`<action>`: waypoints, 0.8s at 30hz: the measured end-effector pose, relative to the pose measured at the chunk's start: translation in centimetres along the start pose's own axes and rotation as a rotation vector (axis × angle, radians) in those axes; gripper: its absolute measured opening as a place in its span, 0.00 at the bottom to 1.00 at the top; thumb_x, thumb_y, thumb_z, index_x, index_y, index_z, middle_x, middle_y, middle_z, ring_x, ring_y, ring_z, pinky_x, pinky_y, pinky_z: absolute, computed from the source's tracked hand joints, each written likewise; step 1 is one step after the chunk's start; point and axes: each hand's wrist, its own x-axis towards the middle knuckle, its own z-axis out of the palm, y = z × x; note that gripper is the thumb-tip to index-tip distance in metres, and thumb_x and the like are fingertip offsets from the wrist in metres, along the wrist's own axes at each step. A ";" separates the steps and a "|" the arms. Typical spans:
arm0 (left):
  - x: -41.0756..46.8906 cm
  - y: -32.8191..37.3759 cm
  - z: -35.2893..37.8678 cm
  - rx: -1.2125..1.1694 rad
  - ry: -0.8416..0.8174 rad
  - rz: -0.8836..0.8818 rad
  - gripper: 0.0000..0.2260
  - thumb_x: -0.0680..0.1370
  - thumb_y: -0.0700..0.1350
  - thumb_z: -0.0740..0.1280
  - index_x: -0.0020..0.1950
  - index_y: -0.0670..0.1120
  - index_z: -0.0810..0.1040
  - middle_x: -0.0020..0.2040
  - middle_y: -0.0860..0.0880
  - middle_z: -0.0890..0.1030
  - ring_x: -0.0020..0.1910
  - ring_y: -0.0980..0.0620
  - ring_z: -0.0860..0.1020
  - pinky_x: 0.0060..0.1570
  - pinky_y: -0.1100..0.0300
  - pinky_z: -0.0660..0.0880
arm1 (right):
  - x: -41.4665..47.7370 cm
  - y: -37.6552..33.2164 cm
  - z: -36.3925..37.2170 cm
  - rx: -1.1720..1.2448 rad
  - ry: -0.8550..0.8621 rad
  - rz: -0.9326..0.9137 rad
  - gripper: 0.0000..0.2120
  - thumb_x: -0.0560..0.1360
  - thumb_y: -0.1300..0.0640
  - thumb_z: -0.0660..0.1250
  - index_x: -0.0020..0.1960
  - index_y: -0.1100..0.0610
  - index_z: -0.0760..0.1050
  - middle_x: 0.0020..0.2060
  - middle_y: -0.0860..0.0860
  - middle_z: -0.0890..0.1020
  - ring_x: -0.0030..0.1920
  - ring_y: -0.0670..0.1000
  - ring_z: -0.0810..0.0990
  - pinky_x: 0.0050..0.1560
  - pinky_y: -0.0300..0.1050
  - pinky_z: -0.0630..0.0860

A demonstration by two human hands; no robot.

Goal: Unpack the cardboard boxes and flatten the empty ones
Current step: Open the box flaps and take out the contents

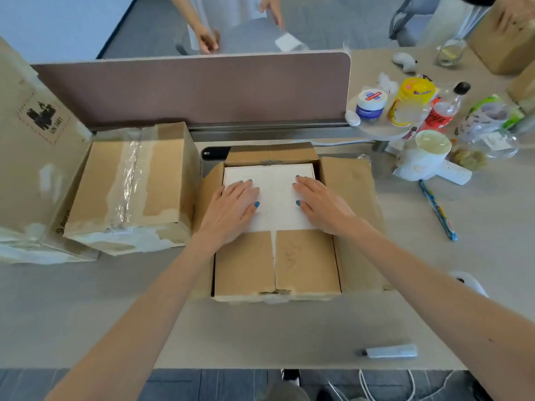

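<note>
An opened cardboard box (304,261) sits in the middle of the table, its side flaps spread outward and its near flaps folded flat. Inside it lies a white flat box (275,180). My left hand (234,206) and my right hand (321,204) rest palm-down on that white box, fingers spread, holding nothing. A second cardboard box (130,186), taped shut with torn clear tape, stands just left of the open one. A larger cardboard box (31,146) with a black printed label leans at the far left.
A brown divider panel (191,88) runs behind the boxes. Jars, a bottle, a white cup and bags (428,123) crowd the right side. A toothbrush pack (438,212) and a small tube (390,351) lie on the table. Another person's hands (208,39) show beyond the divider.
</note>
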 end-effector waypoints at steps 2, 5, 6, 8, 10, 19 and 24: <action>-2.3 1.3 -0.1 -0.006 -0.014 0.016 0.15 0.84 0.48 0.53 0.69 0.50 0.68 0.74 0.49 0.68 0.73 0.48 0.65 0.70 0.48 0.66 | -2.2 -0.6 0.6 0.024 0.016 -0.008 0.21 0.82 0.55 0.54 0.75 0.56 0.61 0.75 0.49 0.60 0.75 0.49 0.57 0.70 0.48 0.67; -5.3 3.2 -0.5 -0.032 -0.011 0.003 0.18 0.83 0.53 0.49 0.68 0.51 0.70 0.72 0.50 0.70 0.70 0.49 0.67 0.64 0.51 0.71 | -5.3 -1.5 1.1 0.017 0.093 -0.054 0.17 0.81 0.58 0.56 0.69 0.57 0.69 0.70 0.50 0.67 0.70 0.50 0.64 0.63 0.48 0.72; -6.2 3.8 -0.6 -0.024 -0.007 -0.001 0.19 0.82 0.54 0.48 0.67 0.51 0.71 0.69 0.51 0.72 0.68 0.50 0.69 0.61 0.51 0.73 | -6.2 -1.8 1.2 0.003 0.129 -0.077 0.14 0.81 0.58 0.56 0.64 0.58 0.71 0.65 0.51 0.71 0.66 0.50 0.68 0.58 0.47 0.74; -7.7 4.8 -0.7 0.009 -0.004 -0.013 0.21 0.82 0.56 0.48 0.66 0.50 0.72 0.65 0.51 0.73 0.62 0.49 0.71 0.55 0.51 0.74 | -7.6 -2.4 1.4 -0.024 0.174 -0.107 0.10 0.80 0.58 0.57 0.58 0.59 0.73 0.58 0.52 0.73 0.58 0.52 0.71 0.51 0.46 0.74; -8.4 5.4 -0.8 0.003 0.007 -0.037 0.18 0.82 0.55 0.53 0.66 0.49 0.73 0.62 0.51 0.73 0.59 0.49 0.71 0.52 0.51 0.75 | -8.2 -2.9 1.5 -0.034 0.162 -0.108 0.10 0.79 0.56 0.59 0.56 0.59 0.72 0.56 0.53 0.73 0.55 0.53 0.71 0.50 0.47 0.73; -7.7 6.5 -5.4 -0.195 0.104 -0.072 0.08 0.77 0.41 0.70 0.53 0.51 0.79 0.50 0.52 0.77 0.50 0.51 0.73 0.45 0.48 0.76 | -8.6 -5.1 -3.1 0.127 0.127 -0.008 0.05 0.79 0.54 0.60 0.52 0.54 0.71 0.46 0.50 0.80 0.46 0.54 0.77 0.43 0.47 0.71; -10.1 7.9 -10.1 -0.407 0.100 -0.153 0.06 0.80 0.39 0.66 0.53 0.46 0.82 0.50 0.51 0.81 0.47 0.52 0.77 0.48 0.57 0.76 | -10.1 -5.8 -5.6 0.356 0.027 -0.053 0.10 0.80 0.48 0.61 0.43 0.49 0.74 0.36 0.44 0.77 0.38 0.46 0.75 0.39 0.45 0.73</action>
